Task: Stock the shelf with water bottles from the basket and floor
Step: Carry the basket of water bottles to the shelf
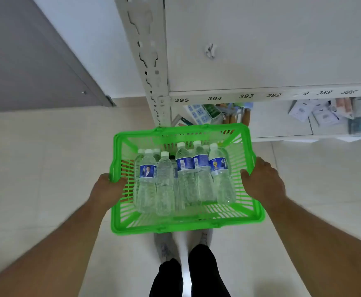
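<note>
Both bare forearms reach down; left hand (108, 188) and right hand (261, 181) each grip a side rim of the green slatted plastic basket (186, 224), held above the floor and full of clear plastic water bottles (164, 183). Keep it level, set down close. White metal shelf (239, 95) with numbered edge just ahead; its upright post (154, 82) crowds the basket's far corner.

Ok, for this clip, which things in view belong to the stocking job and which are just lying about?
Part of the job:
- green basket, gripped by the left hand and right hand
- water bottles inside it
- white shelf with numbered edge

Just lying about:
- power strip package on the lower shelf
- packets further right
- grey door
</note>
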The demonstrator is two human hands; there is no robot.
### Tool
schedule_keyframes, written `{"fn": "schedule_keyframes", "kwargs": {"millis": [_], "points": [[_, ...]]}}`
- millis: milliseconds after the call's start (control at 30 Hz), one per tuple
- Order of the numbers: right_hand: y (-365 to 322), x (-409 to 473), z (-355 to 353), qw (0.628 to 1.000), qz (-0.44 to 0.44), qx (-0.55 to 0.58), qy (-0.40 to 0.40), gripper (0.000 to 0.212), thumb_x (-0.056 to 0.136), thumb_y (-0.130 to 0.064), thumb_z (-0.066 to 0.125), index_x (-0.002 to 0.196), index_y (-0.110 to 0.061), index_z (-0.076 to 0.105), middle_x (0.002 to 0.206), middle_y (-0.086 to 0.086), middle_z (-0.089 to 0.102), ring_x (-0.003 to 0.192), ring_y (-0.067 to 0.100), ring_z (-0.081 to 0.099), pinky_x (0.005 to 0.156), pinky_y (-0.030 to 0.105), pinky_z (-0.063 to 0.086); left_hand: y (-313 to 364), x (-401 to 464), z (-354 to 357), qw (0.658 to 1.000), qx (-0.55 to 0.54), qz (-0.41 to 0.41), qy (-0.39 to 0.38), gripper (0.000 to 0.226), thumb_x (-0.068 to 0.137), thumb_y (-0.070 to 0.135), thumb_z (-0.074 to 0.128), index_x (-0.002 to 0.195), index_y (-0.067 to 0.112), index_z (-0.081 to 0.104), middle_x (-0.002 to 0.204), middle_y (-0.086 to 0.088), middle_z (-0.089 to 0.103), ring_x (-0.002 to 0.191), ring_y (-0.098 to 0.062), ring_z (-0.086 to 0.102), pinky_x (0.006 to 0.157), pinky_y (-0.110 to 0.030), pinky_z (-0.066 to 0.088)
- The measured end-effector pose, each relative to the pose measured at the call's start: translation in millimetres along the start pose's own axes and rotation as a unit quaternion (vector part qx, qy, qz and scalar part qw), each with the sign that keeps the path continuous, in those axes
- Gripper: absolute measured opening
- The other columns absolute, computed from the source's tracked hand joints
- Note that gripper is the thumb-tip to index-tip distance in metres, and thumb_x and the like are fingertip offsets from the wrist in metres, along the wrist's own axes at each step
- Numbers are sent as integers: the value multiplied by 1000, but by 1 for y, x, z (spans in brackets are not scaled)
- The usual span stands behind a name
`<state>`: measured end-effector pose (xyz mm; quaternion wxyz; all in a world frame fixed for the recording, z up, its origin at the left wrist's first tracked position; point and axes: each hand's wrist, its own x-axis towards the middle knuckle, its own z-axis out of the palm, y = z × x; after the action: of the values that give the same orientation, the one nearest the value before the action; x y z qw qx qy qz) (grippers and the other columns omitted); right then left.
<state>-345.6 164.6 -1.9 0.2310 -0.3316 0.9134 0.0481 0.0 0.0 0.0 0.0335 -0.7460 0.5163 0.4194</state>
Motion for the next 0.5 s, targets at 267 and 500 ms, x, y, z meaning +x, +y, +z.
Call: {"fn": "schedule_keyframes", "kwargs": {"millis": [267, 500], "points": [[10, 27, 33, 966, 145, 212, -13, 54, 99, -46, 46, 120, 3, 52, 117, 26, 61, 106, 42, 60, 84, 40, 45, -14, 31, 19, 997, -63, -44, 17, 35, 93, 41, 60, 105, 8, 58, 99, -12, 62, 86, -30, 57, 79, -38, 48], [20, 37, 42, 909, 190, 370, -34, 69, 94, -65, 43, 91, 0, 67, 89, 18, 70, 82, 34, 67, 74, 38, 52, -16, 34, 16, 992, -110, -63, 17, 54, 92, 63, 46, 100, 12, 62, 97, -9, 65, 92, -32, 63, 86, -43, 51]]}}
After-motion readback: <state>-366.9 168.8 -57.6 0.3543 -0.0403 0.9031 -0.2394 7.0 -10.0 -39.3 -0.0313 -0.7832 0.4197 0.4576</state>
